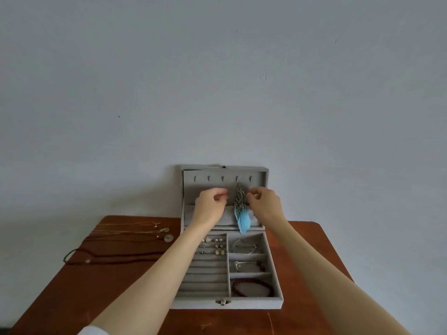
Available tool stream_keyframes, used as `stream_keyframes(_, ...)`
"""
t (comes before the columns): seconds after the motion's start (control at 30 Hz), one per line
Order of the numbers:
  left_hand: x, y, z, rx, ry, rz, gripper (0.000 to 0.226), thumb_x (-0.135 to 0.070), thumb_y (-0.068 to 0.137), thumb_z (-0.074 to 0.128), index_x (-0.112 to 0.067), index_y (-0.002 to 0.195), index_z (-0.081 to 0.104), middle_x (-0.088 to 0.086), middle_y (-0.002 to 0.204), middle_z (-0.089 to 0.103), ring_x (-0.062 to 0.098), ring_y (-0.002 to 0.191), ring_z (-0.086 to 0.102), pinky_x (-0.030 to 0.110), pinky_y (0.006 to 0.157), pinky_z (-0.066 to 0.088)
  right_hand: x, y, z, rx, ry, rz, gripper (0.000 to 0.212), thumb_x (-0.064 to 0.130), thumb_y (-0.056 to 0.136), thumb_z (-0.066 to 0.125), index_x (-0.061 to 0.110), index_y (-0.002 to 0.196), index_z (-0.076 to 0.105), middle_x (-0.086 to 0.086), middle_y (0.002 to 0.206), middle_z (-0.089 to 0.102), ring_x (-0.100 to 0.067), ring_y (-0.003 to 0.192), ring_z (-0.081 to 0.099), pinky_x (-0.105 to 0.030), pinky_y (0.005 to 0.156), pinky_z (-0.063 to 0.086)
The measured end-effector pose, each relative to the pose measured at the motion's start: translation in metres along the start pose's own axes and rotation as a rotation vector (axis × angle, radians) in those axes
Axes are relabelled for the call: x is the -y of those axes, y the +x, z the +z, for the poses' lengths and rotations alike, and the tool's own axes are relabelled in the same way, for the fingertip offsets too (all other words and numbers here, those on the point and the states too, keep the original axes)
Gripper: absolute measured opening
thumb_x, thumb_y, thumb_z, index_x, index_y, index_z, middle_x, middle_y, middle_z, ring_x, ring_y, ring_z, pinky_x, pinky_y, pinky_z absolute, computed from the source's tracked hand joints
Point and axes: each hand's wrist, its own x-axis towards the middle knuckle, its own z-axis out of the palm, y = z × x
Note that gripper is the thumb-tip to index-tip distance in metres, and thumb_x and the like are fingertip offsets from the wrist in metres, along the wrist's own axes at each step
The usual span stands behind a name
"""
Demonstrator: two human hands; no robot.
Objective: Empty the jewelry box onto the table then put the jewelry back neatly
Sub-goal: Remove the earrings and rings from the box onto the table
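Note:
The grey jewelry box (274, 269) stands open on the brown table (96, 286), its lid (193, 180) upright against the wall. A dangling earring with blue feathers (242, 220) hangs from a hook in the lid. My right hand (264, 201) is just right of it, fingertips pinching at its metal upper part. My left hand (210, 204) is just left of it, thumb and fingers curled together with nothing visible between them. In the tray lie small earrings (216, 246), silver bracelets (245, 246) and a dark bead bracelet (251, 286).
Several necklaces (135, 234) with thin chains and dark cords lie spread out on the table left of the box. The wall rises directly behind the lid. The table's right edge runs close to my right forearm.

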Motion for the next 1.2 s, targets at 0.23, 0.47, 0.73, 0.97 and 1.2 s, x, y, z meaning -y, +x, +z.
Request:
stream_keyframes(0.23,-0.008,0.013,0.019,-0.007,-0.192,-0.059,0.017,-0.008,0.089,0.056,-0.005,0.099,0.070,0.008,0.084,0.069,0.017,0.076,0.067,0.023,0.070,0.055,-0.010,0.010,0.014,-0.004,0.215,0.012,0.020,0.013,0.091,0.052,0.005,0.094,0.070,0.006,0.060,0.053,-0.019,0.064,0.051,-0.029,0.067,0.044)
stream_keyframes(0.47,-0.020,0.014,0.027,-0.104,-0.233,-0.133,0.009,-0.019,0.083,0.066,-0.013,0.081,0.072,-0.002,0.067,0.067,0.008,0.059,0.061,0.018,0.058,0.047,-0.008,0.011,0.012,0.012,0.306,0.012,0.017,0.013,0.089,0.057,0.006,0.092,0.072,0.002,0.067,0.061,-0.005,0.055,0.049,-0.017,0.056,0.039)
stream_keyframes(0.73,-0.027,0.013,0.022,-0.154,-0.106,-0.051,0.022,-0.014,0.085,0.062,-0.015,0.064,0.068,0.013,0.072,0.070,0.016,0.059,0.059,0.034,0.072,0.054,0.002,0.013,0.015,-0.056,0.327,0.015,0.015,0.016,0.087,0.060,0.009,0.091,0.073,-0.003,0.080,0.066,-0.015,0.075,0.060,-0.027,0.070,0.049)
stream_keyframes(0.97,-0.033,0.016,0.018,-0.157,-0.017,0.021,0.020,-0.015,0.086,0.059,-0.011,0.071,0.072,0.008,0.070,0.070,0.019,0.067,0.065,0.036,0.075,0.056,0.010,0.013,0.019,-0.104,0.427,0.073,0.013,0.016,0.085,0.062,0.009,0.087,0.073,-0.002,0.075,0.066,-0.015,0.074,0.060,-0.028,0.069,0.049)
stream_keyframes(1.2,-0.042,0.018,0.023,-0.181,-0.114,0.010,0.016,-0.015,0.085,0.060,-0.011,0.076,0.072,0.003,0.073,0.069,0.021,0.076,0.066,0.032,0.078,0.054,0.015,0.012,0.011,-0.102,0.606,0.132,0.016,0.016,0.087,0.059,0.023,0.074,0.067,0.001,0.075,0.067,-0.021,0.078,0.064,-0.039,0.076,0.057)
